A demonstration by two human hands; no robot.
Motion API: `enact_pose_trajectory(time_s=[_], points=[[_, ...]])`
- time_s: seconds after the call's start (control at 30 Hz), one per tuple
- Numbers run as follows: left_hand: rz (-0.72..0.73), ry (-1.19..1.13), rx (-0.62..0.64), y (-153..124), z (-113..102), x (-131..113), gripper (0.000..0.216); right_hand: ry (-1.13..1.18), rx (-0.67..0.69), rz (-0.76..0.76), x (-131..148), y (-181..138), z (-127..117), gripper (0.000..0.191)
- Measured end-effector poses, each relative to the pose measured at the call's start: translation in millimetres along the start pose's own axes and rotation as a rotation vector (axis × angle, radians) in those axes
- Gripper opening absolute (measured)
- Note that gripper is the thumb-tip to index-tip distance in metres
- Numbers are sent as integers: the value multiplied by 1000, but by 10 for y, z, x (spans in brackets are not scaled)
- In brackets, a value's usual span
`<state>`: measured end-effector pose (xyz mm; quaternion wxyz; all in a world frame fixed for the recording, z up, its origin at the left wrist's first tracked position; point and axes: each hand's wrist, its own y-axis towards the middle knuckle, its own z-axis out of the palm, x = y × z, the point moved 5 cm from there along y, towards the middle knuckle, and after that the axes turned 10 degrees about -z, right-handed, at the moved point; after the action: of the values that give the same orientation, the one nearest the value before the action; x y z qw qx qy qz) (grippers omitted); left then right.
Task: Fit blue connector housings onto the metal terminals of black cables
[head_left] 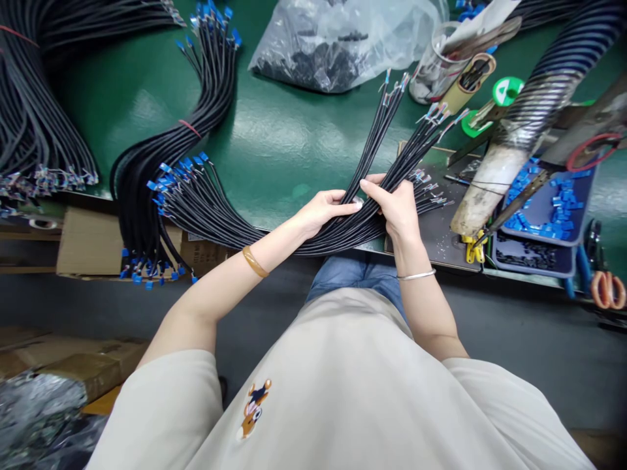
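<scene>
A bundle of black cables (274,238) lies along the front edge of the green table. Blue connectors (179,176) cap its left ends, while bare coloured wires (434,114) stick out at the right ends. My left hand (326,210) is closed around a smaller group of these cables, which fans up and away. Beside it, my right hand (394,202) grips a larger group, thumb on top. Some cables pass under the right hand and end over a dark board (441,238). Parts of the fingers are hidden behind the cables.
A tied cable bundle (215,91) hangs over the edge at left, near another large bundle (44,117). A plastic bag (313,52) of black parts lies behind. At right stand a ribbed hose (543,91), a blue-connector tray (582,215) and orange-handled scissors (607,290).
</scene>
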<state>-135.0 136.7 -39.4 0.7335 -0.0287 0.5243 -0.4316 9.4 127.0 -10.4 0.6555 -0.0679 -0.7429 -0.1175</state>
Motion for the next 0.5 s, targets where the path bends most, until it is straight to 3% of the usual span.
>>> enact_pose_trajectory(time_s=[0.23, 0.5], points=[[-19, -40, -34, -1, -15, 14, 26, -51, -39, 19, -5, -7, -10, 8], [-24, -99, -14, 4, -2, 13, 22, -51, -33, 53, -11, -34, -20, 11]])
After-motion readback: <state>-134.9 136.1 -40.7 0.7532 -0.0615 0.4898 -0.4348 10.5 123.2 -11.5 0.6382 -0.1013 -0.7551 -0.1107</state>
